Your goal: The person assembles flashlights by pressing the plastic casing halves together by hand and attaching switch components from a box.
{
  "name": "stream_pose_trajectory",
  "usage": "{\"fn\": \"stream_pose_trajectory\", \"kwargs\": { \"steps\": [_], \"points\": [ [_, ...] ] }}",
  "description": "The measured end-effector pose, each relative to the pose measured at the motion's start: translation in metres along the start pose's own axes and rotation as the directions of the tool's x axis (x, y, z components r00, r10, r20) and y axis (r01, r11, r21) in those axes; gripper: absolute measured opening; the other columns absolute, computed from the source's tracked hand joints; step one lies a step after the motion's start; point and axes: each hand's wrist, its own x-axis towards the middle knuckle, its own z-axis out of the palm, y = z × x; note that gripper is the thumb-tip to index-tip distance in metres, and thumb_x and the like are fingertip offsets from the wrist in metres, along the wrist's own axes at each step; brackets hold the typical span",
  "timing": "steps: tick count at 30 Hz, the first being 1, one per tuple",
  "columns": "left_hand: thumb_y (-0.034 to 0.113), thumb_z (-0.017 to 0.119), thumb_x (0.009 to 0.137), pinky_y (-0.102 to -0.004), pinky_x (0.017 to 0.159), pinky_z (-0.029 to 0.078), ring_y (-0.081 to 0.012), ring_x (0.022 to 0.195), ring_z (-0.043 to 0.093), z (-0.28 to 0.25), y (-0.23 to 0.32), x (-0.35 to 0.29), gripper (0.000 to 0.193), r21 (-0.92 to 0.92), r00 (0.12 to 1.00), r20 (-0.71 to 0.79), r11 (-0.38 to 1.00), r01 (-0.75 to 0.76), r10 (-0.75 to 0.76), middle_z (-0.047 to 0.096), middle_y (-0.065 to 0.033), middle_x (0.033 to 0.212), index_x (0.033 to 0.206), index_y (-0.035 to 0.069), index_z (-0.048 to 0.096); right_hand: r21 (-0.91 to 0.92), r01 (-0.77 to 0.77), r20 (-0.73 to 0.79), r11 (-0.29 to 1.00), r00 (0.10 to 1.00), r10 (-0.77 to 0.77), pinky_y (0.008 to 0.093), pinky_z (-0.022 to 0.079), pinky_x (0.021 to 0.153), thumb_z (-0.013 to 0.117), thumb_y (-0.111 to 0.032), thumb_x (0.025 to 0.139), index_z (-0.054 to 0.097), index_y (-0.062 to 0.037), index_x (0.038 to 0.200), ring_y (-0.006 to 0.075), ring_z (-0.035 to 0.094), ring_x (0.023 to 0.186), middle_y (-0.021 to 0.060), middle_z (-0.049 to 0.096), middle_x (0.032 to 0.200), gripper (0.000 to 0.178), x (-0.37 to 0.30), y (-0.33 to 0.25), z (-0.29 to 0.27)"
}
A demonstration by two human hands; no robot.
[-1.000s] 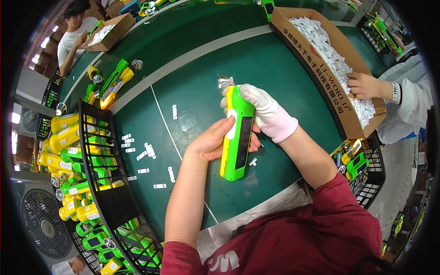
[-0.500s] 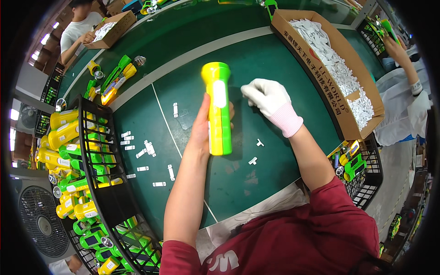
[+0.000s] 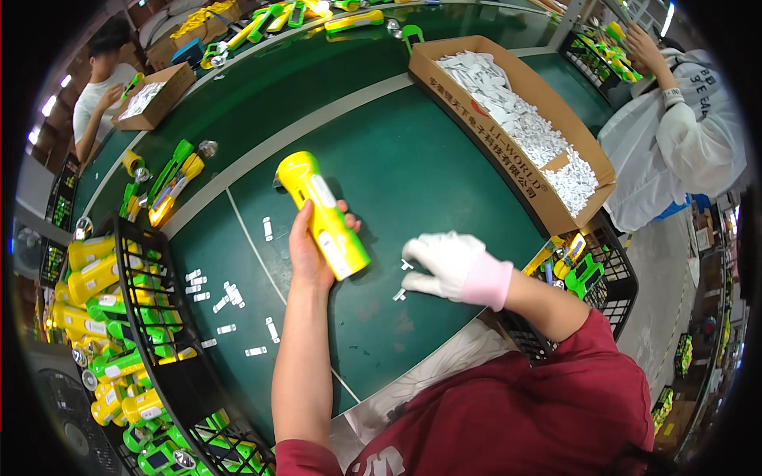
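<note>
My bare left hand (image 3: 305,252) is wrapped round a yellow and green flashlight (image 3: 325,218), held tilted above the green tabletop (image 3: 373,151) with its wide head up and to the left. White plastic panels show on the flashlight's side. My right hand (image 3: 448,266), in a white glove with a pink cuff, is low over the table with its fingers apart. Two small white T-shaped plastic pieces, one upper (image 3: 406,265) and one lower (image 3: 399,294), lie at its fingertips. Several flat white plastic strips (image 3: 270,330) are scattered left of my left forearm.
An open cardboard box (image 3: 512,155) of white plastic parts stands at the far right. Black crates with flashlights stand left (image 3: 147,317) and right (image 3: 623,297). Beyond runs a green belt (image 3: 294,79) carrying more flashlights. One person (image 3: 99,99) is far left, another (image 3: 667,135) right.
The flashlight has come lower and left, its head now leaning left. My right hand has moved down to the T-shaped pieces, and its curled fingers have spread. The whole view has shifted.
</note>
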Motion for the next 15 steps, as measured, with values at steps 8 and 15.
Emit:
{"fn": "stream_pose_trajectory", "kwargs": {
  "steps": [8,15],
  "points": [
    [0.014,0.051,0.079,-0.0454,0.096,0.039,-0.0306,0.095,0.055,0.001,-0.001,-0.002,0.043,0.05,0.996,-0.016,0.995,-0.088,0.089,0.053,-0.0181,0.106,0.117,-0.003,0.038,-0.161,0.077,0.079,0.984,0.995,-0.065,0.0404,0.05,0.06,0.053,-0.02,0.079,0.051,-0.0085,0.089,0.0301,0.061,0.07,0.0111,0.059,0.077,0.015,0.026,-0.019,0.022],
    [0.014,0.052,0.086,-0.0426,0.084,0.047,-0.0277,0.09,0.056,0.002,0.004,0.0,0.041,0.066,0.967,-0.141,0.977,-0.205,0.212,0.052,-0.0146,0.102,0.121,0.01,0.03,0.149,0.167,-0.122,0.975,0.981,-0.149,0.04,0.048,0.066,0.054,-0.013,0.072,0.061,-0.0075,0.077,0.034,0.059,0.07,0.0152,0.06,0.074,0.01,0.073,0.006,0.015]
  ]
}}
